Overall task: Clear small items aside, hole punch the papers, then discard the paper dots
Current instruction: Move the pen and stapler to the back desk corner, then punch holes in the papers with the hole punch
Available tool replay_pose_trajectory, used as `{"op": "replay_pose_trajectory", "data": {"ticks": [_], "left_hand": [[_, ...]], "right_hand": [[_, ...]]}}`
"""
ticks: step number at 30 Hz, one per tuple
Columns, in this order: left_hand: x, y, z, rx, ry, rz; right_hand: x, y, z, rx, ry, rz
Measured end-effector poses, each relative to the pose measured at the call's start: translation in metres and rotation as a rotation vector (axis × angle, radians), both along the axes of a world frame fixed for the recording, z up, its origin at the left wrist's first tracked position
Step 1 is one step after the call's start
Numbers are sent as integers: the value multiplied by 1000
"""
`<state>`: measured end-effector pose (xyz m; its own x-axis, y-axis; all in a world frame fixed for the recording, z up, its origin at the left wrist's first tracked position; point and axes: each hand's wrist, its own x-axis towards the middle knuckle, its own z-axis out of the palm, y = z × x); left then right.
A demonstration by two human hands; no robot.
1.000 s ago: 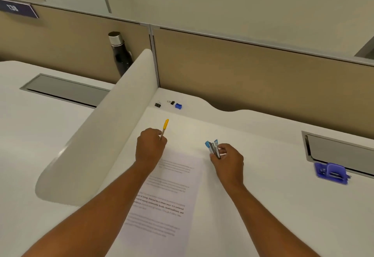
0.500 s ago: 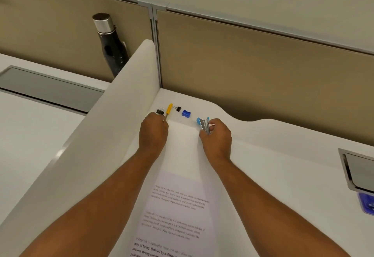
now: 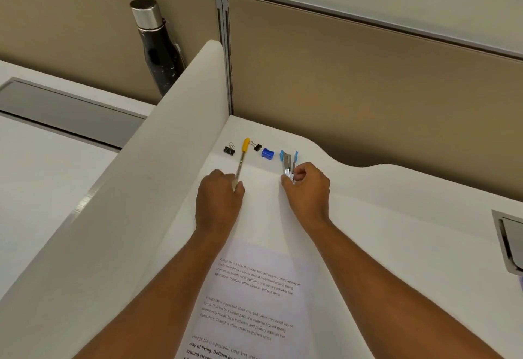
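At the desk's far corner, the left hand pinches a yellow-capped pen and the right hand grips a blue stapler, parking them beside the binder clips and sharpener, apparently to free the papers lying nearer.

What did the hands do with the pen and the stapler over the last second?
Both hands carried them away from the person: the left hand laid the pen among the binder clips, and the right hand set the stapler beside the blue sharpener. Both keep their grip. The paper stayed put.
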<state>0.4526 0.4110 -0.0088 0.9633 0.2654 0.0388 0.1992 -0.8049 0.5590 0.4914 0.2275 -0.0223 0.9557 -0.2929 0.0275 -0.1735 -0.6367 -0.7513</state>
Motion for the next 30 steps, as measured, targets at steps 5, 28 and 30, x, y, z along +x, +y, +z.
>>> {"op": "replay_pose_trajectory", "data": {"ticks": [5, 28, 30], "left_hand": [[13, 0, 6, 107, 8, -9], [-214, -3, -15, 164, -189, -430], [-246, -4, -20, 163, -113, -502]], "right_hand": [[-1, 10, 6, 47, 18, -35], [-175, -55, 25, -31, 51, 111], [-193, -56, 21, -42, 107, 142]]}}
